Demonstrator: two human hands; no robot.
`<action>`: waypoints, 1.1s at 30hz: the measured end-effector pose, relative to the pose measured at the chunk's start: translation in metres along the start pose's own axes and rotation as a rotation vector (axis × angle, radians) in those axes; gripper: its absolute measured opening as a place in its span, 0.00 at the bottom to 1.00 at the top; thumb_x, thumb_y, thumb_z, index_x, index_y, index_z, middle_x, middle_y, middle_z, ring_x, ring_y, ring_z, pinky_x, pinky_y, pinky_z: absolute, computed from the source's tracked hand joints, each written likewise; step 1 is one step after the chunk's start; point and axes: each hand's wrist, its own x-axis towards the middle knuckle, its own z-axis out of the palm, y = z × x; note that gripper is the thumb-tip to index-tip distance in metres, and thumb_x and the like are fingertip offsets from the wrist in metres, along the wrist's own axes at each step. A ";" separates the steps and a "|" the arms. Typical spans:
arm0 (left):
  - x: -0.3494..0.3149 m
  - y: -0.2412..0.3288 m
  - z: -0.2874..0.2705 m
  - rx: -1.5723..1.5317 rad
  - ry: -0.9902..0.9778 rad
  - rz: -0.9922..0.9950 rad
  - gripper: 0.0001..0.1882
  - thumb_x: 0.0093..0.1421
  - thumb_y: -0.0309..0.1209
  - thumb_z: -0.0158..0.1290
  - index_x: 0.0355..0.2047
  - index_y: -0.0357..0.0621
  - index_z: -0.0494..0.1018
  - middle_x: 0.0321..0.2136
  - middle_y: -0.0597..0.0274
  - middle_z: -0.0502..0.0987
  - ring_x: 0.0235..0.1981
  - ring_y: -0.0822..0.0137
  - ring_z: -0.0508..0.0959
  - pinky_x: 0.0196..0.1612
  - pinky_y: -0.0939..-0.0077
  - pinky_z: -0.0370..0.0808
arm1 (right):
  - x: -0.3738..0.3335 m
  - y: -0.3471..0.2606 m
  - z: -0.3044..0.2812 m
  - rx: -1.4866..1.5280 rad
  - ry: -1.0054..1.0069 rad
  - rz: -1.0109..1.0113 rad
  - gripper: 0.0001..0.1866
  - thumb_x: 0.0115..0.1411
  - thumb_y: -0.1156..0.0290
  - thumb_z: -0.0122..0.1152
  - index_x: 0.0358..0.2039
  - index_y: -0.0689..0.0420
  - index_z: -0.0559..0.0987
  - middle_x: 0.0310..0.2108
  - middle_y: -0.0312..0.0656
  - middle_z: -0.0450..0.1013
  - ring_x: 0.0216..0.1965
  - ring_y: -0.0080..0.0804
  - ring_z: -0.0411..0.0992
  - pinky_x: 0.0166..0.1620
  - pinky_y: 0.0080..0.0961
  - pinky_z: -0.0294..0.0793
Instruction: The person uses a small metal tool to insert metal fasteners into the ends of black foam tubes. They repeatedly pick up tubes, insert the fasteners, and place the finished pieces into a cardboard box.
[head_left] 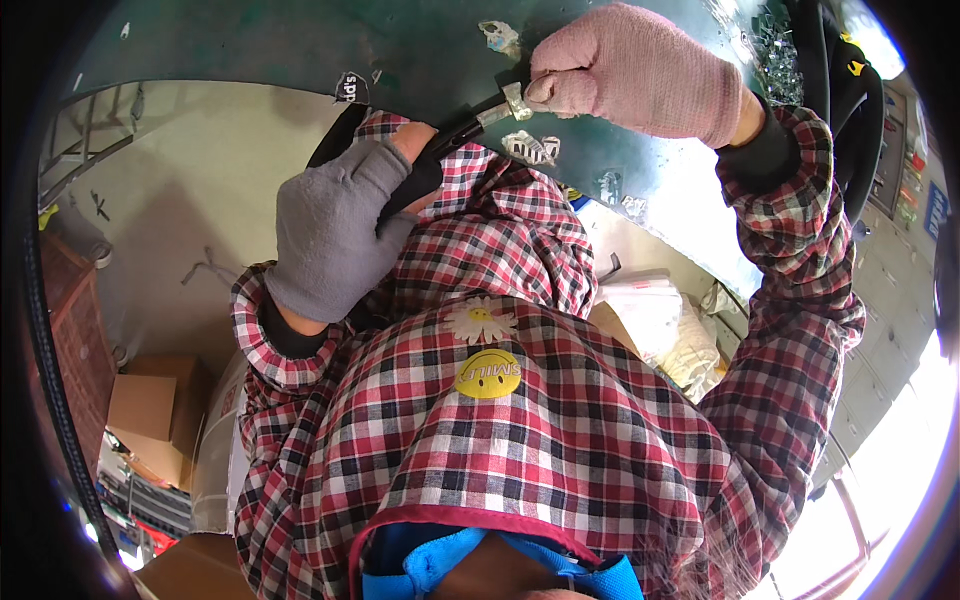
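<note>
My left hand [335, 225], in a grey glove with bare fingertips, is closed around a slim black rod-like piece [462, 133] in front of my lap. The piece points up and right, with a silvery section at its far end. My right hand [640, 75], in a pink glove, is closed in a pinch above the dark green table [250, 50]. Its fingertips are at a small pale, shiny bit [517, 101] by the rod's silvery end. Whether that bit is joined to the rod, I cannot tell. The left fingers partly hide the rod's near end.
Torn stickers [530, 148] are stuck on the tabletop. A heap of small shiny pieces [775, 55] lies at its far right, beside thick black cables [858, 120]. A cardboard box [150, 410] stands on the floor at left; pale plastic bags [650, 315] sit below the table edge.
</note>
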 end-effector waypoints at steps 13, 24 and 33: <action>0.001 -0.005 0.007 0.037 0.050 0.055 0.31 0.52 0.22 0.66 0.58 0.46 0.74 0.36 0.50 0.82 0.34 0.50 0.84 0.34 0.63 0.80 | 0.012 0.006 0.003 0.061 -0.063 -0.074 0.17 0.64 0.57 0.61 0.26 0.57 0.80 0.24 0.51 0.73 0.29 0.53 0.74 0.33 0.40 0.73; -0.017 -0.034 -0.033 -0.084 0.027 0.020 0.30 0.53 0.19 0.65 0.58 0.42 0.74 0.34 0.51 0.81 0.32 0.58 0.83 0.38 0.70 0.78 | 0.008 0.031 -0.026 0.063 -0.075 -0.004 0.14 0.64 0.58 0.63 0.31 0.57 0.84 0.24 0.50 0.76 0.29 0.50 0.75 0.35 0.38 0.74; -0.190 -0.070 -0.166 -0.437 0.334 -0.243 0.39 0.48 0.33 0.69 0.59 0.32 0.69 0.28 0.58 0.78 0.25 0.70 0.76 0.34 0.78 0.74 | -0.017 0.000 0.086 0.636 0.545 -0.043 0.12 0.62 0.64 0.68 0.39 0.60 0.83 0.31 0.42 0.77 0.30 0.30 0.77 0.37 0.28 0.79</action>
